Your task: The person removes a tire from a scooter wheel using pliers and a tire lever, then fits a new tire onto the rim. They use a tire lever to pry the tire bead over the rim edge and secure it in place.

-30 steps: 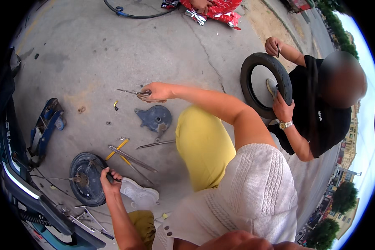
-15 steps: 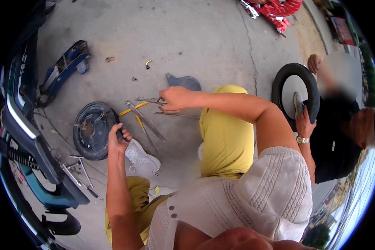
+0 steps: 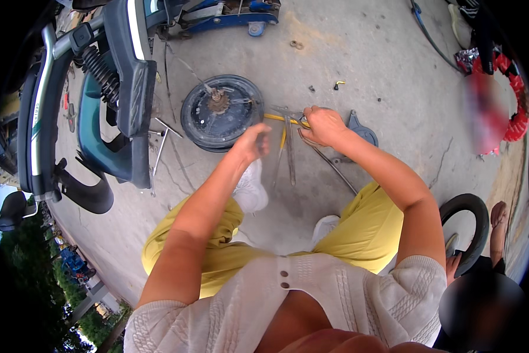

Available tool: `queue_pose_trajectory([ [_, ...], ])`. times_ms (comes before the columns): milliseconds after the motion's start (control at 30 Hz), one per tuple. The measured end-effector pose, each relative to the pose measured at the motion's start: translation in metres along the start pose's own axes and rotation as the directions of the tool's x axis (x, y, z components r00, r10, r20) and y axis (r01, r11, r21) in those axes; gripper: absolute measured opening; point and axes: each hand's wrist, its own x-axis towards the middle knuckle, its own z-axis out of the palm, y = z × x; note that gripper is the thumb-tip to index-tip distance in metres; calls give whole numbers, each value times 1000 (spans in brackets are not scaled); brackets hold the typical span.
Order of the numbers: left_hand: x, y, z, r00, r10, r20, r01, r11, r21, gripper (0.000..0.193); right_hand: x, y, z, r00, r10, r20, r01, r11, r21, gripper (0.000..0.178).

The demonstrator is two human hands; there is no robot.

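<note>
My right hand [image 3: 324, 126] is closed on grey metal pliers [image 3: 288, 112], low over the concrete. Under it lies a yellow-handled tool [image 3: 286, 120]. My left hand [image 3: 254, 143], slightly blurred, has its fingers curled beside the near right edge of a black wheel [image 3: 211, 126]; a dark patch shows between thumb and fingers, but I cannot make out what it is. The wheel lies flat, its toothed hub and axle [image 3: 218, 101] facing up. Between my hands and feet lie a flat metal bar [image 3: 291, 156] and a slim rod [image 3: 336, 170].
A partly dismantled scooter [image 3: 129, 88] stands at left, with a blue jack [image 3: 229, 22] beyond. T-shaped wrenches [image 3: 161, 152] lie beside it. A blue-grey drop-shaped plate [image 3: 363, 130] is right of my hand. At right another person holds a black tyre [image 3: 481, 226], near a red wrapped ring [image 3: 514, 88].
The view has turned, so the wheel and tools appear farther right and higher. My right hand still grips the pliers. My left hand remains beside the wheel, its fingers now more blurred.
</note>
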Motion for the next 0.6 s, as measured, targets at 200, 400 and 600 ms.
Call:
queue_pose_trajectory([
  [200, -2, 1, 12, 999, 27, -37, -26, 1000, 5, 17, 39, -17, 6, 995, -13, 96, 23, 995, -100, 28],
  [400, -8, 4, 13, 998, 48, -32, -48, 999, 15, 15, 56, -46, 0, 971, 60, 233, -45, 997, -70, 28],
  [600, -8, 6, 14, 999, 41, -5, -41, 999, 35, 12, 67, -75, -18, 946, 127, 297, -79, 982, -169, 18],
])
